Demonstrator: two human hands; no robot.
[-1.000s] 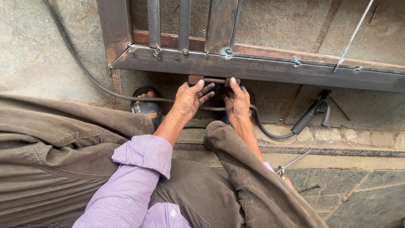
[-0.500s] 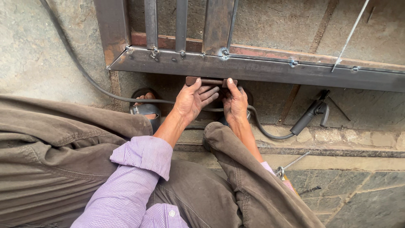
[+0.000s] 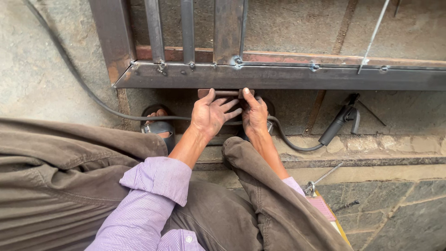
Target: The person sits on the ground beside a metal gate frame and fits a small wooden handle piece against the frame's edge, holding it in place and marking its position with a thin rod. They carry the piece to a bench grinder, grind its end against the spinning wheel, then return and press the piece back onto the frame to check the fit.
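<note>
With the gate frame (image 3: 278, 76) tacked up already, a small rusty metal piece (image 3: 222, 93) is gripped under its bottom rail by the left hand (image 3: 211, 115) and right hand (image 3: 254, 116), not yet fixed, while the electrode holder (image 3: 338, 124) is left lying unused.
</note>
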